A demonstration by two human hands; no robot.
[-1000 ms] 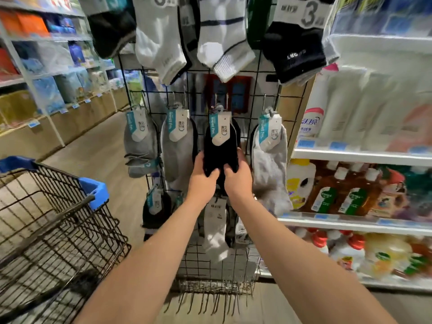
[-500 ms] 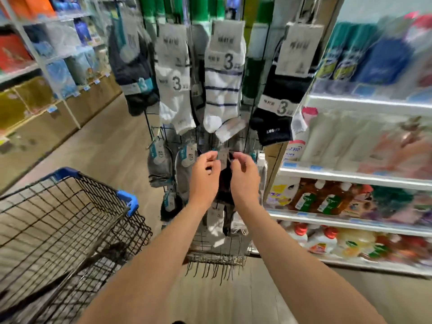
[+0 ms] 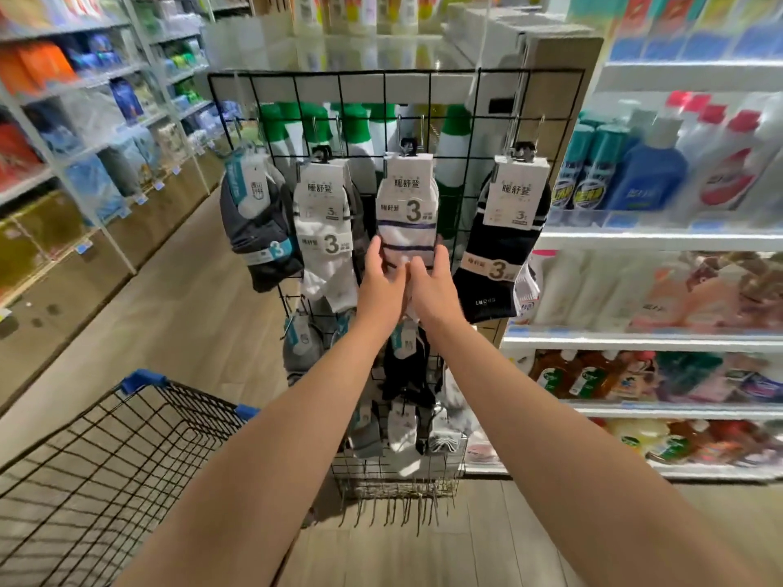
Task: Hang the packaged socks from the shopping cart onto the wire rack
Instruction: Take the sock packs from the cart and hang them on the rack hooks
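A black wire rack stands ahead with sock packs on its hooks. On the top row hang a grey pack, a white pack, a white striped pack and a black pack. Both my hands are raised to the lower end of the white striped pack. My left hand lies against its left edge with fingers straight. My right hand holds its right edge, thumb in front and fingers behind. Smaller sock packs hang lower on the rack. The wire shopping cart is at lower left; no socks show in it.
Store shelves with bottles stand close on the right of the rack. More shelving lines the left side of a wooden-floored aisle. Bare hooks stick out along the rack's bottom edge.
Both hands have let go of the black socks on the middle row and risen to the white striped pack on the top row. The view has tilted upward.
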